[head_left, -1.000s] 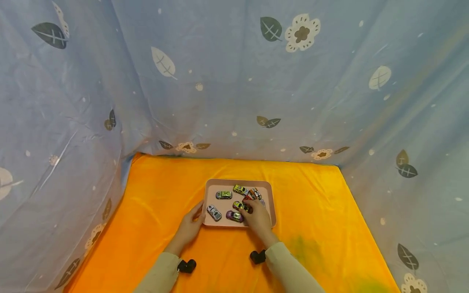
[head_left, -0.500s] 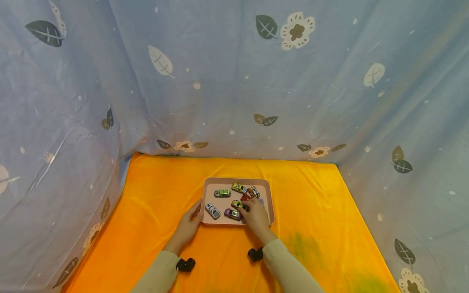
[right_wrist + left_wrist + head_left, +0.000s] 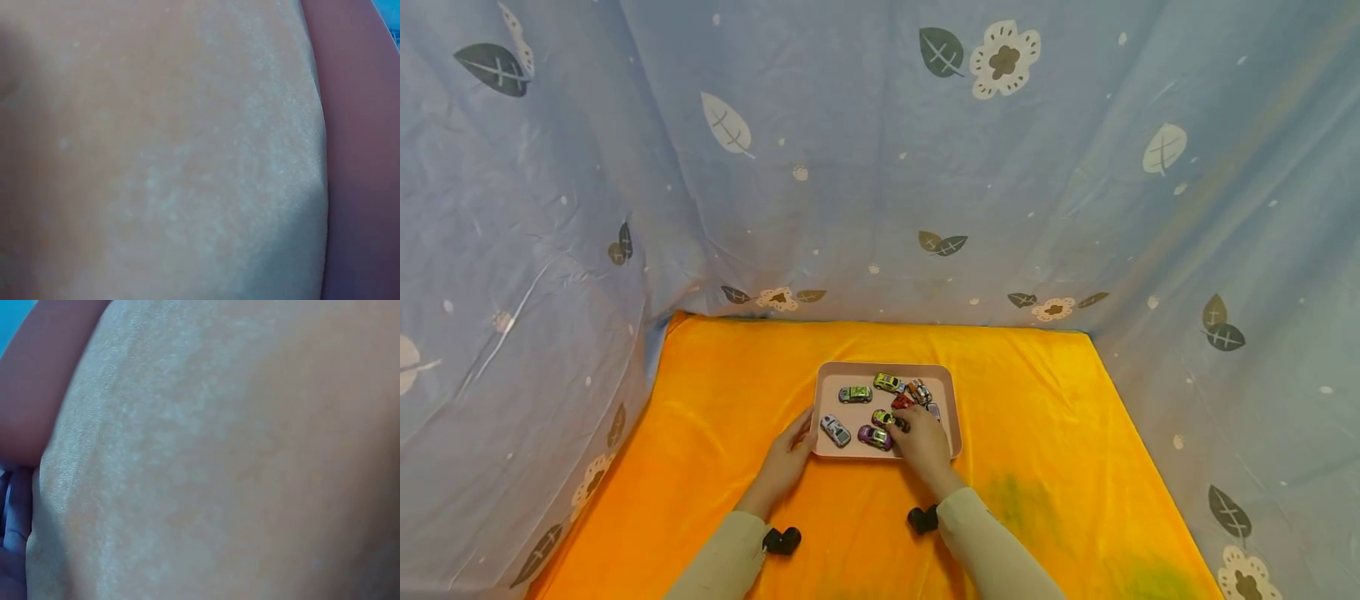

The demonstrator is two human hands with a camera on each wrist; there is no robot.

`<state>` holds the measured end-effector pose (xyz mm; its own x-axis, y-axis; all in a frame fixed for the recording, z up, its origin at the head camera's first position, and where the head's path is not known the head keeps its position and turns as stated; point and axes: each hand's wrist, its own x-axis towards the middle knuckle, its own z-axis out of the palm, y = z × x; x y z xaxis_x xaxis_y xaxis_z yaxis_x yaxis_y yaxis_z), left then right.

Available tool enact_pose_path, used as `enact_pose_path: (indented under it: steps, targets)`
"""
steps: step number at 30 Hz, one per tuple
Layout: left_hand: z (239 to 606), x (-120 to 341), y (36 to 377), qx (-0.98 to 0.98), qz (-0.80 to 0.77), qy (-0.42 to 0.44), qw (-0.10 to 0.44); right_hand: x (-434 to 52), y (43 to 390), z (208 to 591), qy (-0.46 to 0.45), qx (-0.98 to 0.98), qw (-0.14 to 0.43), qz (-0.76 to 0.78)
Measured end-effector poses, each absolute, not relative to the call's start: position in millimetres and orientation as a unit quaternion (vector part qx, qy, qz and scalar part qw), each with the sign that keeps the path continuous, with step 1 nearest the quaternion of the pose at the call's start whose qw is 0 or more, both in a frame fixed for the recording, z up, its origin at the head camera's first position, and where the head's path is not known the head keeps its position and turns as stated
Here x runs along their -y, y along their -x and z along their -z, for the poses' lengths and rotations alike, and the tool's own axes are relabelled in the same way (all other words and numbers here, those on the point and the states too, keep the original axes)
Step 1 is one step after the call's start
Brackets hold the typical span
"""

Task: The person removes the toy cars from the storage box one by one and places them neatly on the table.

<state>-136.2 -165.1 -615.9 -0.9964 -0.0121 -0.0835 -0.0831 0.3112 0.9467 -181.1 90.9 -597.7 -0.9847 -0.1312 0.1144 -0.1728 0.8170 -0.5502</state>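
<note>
A shallow pink tray (image 3: 880, 458) holds several small printed toy cars. My left hand (image 3: 786, 454) rests against the tray's left wall, its fingers and thumb along the outside; some of its fingers (image 3: 17, 512) show in the left wrist view. Over the tray's right part, my right hand (image 3: 922, 442) pinches a yellow-and-black toy car (image 3: 882, 417). Beside it sits a purple toy car (image 3: 874, 437), and a red one (image 3: 902, 402) lies just behind. The right hand covers the tray's lower right portion.
A white toy car (image 3: 835, 430) lies at the tray's left, with a green one (image 3: 855, 394) behind it. A yellow car (image 3: 889, 382) and an orange one (image 3: 919, 390) sit at the back. Orange cloth (image 3: 1037, 400) surrounds the tray; blue patterned curtains (image 3: 850, 167) enclose it.
The view has shifted slightly. Both hands keep their places at the tray, and the cars stay nearly where they were.
</note>
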Motion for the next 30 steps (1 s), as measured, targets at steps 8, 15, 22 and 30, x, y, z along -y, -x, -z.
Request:
enact_pose_path:
  steps: [8,15,22,30]
  targets:
    - [616.8,166.3,135.9,-0.808,-0.587,0.025,0.026,-90.4,180.3,594.0,-0.067,0.951,0.033,-0.3]
    - [618.3,166.5,135.5,-0.811,-0.584,0.029,0.027,-97.5,182.5,593.2,-0.06,0.929,0.092,-0.355]
    - [617.5,164.4,134.6,-0.81,-0.586,0.021,0.018,-149.8,196.7,569.3,0.034,0.85,0.189,-0.491]
    - [616.6,166.6,132.5,-0.812,-0.581,0.036,0.032,-235.1,202.0,591.7,0.151,0.835,0.124,-0.515]
